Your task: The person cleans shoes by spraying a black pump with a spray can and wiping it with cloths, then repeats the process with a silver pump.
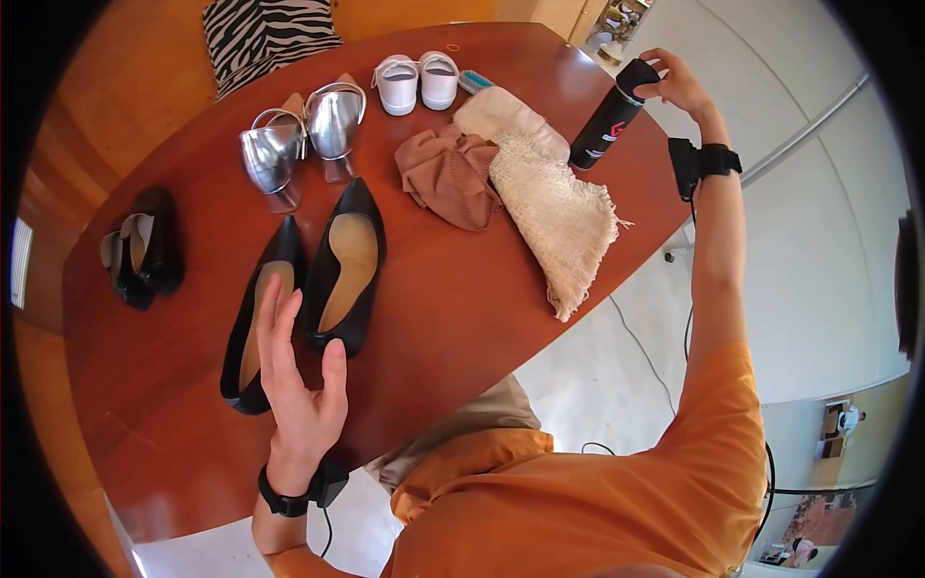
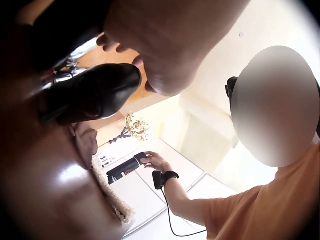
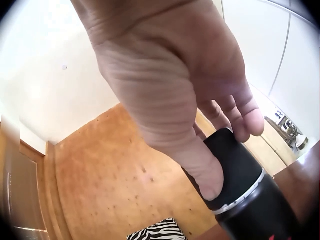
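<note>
My right hand (image 1: 677,85) holds a tall black spray can (image 1: 605,125) by its cap, at the table's far right edge. In the right wrist view the thumb presses one side of the black cap (image 3: 235,160), above a silver ring. My left hand (image 1: 306,409) is over the near end of a pair of black pointed flats, its fingers extended and holding nothing. The left flat (image 1: 252,337) lies partly behind those fingers; the right flat (image 1: 349,270) is beside the thumb. Their toes point away from me.
Silver heeled shoes (image 1: 332,120) and white shoes (image 1: 397,85) stand farther back, near a blue-green brush (image 1: 473,82). A brown cloth (image 1: 448,178) and a cream fringed cloth (image 1: 554,217) lie mid-table. Black shoes (image 1: 159,241) are at left. A zebra-print cushion (image 1: 270,39) is beyond the table.
</note>
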### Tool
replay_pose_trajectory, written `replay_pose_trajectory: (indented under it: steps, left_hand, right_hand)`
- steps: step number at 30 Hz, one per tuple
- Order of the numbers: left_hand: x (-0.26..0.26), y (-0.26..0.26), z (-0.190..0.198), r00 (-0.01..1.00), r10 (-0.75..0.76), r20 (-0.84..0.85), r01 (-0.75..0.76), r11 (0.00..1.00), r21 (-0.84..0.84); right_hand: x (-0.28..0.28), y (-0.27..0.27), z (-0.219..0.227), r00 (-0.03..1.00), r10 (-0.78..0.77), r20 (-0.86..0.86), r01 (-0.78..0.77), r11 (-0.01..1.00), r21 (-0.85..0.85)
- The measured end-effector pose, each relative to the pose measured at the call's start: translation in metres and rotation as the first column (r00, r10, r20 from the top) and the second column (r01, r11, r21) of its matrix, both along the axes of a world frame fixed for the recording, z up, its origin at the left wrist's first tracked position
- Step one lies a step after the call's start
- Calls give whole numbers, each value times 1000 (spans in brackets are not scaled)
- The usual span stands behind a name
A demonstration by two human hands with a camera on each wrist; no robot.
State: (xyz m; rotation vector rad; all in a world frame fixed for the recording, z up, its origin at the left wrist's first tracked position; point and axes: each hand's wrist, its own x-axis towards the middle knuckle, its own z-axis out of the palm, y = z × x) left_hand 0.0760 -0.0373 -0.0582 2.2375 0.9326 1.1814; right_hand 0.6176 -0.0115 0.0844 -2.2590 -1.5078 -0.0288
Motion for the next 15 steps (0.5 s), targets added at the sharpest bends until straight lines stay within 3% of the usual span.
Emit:
replay_pose_trajectory:
  steps: [5,15]
  left_hand:
    - [0,4,-4,1000,10,8,-10,1000,-24]
    - [4,7,-7,996,-64,-65,60,996,-65]
  right_hand:
    - [5,-1,-1,995,29,-96,-31,999,-25]
    - [11,-9,-20,999,0,-34,0,1000,1]
